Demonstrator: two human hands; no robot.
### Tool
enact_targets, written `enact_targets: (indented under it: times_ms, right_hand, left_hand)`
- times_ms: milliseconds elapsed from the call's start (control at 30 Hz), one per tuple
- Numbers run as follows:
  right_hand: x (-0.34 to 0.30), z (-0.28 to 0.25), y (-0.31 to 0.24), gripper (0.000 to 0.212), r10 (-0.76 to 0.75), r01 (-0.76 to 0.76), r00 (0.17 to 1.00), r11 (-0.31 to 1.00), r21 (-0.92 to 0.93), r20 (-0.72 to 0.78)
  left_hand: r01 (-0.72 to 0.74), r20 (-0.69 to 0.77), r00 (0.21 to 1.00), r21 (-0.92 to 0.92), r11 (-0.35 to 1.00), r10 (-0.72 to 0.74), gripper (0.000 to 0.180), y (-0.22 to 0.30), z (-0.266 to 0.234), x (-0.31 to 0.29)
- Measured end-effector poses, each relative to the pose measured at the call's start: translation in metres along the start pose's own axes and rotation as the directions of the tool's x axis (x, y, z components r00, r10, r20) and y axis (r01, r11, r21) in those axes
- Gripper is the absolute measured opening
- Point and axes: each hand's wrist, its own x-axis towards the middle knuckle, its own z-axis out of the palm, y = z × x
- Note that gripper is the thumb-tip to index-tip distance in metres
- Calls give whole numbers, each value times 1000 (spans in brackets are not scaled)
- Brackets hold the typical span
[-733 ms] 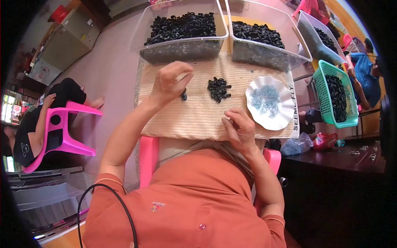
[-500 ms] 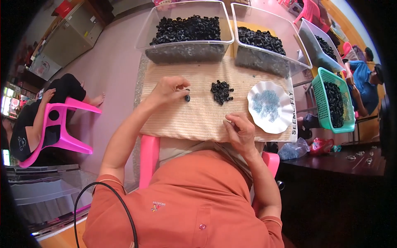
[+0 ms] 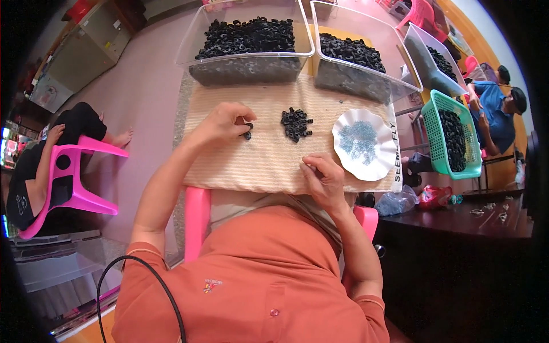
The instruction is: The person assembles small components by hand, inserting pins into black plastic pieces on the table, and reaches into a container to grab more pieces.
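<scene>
On the left of the towel-covered table (image 3: 229,166), my left hand (image 3: 224,123) is closed with thumb and forefinger pinched on a small black plastic part (image 3: 249,126). Another dark piece sits right at those fingertips, partly hidden. A loose pile of the same black parts (image 3: 296,124) lies between my hands. My right hand (image 3: 323,176) is held close to the table's near edge, its thumb and forefinger pressed together; what they pinch is too small to name. To its right is a white scalloped plate (image 3: 341,150) bearing many tiny bluish pieces (image 3: 359,142).
Two clear plastic bins (image 3: 251,63) (image 3: 366,80) of black parts stand along the far edge. Farther right are another clear bin (image 3: 426,63) and a green basket (image 3: 469,154). A person in blue (image 3: 494,108) sits at right; another sits left on a pink chair (image 3: 80,180).
The whole view has shifted slightly, so everything appears a bit farther left. My left fingers have come down closer around the black part. My right hand keeps its pinch.
</scene>
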Motion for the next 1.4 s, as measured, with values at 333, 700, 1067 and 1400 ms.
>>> enact_targets:
  times_ms: [333,700,1067,1400]
  right_hand:
    - [5,-16,-6,21,-277,263,961,905,-335,6]
    - [-11,-72,4,30,-212,246,964,500,-830,157]
    - [-8,-106,9,28,-171,204,977,570,-796,128]
    - [9,-103,-6,33,-57,166,984,612,-773,167]
  left_hand:
    - [-201,-125,971,49,978,205,24,19,10,-8]
    - [-446,-166,881,25,895,444,27,46,46,-10]
    - [-319,-237,935,-248,915,262,16,60,72,-15]
    - [-225,-203,965,-325,918,165,15,59,82,-21]
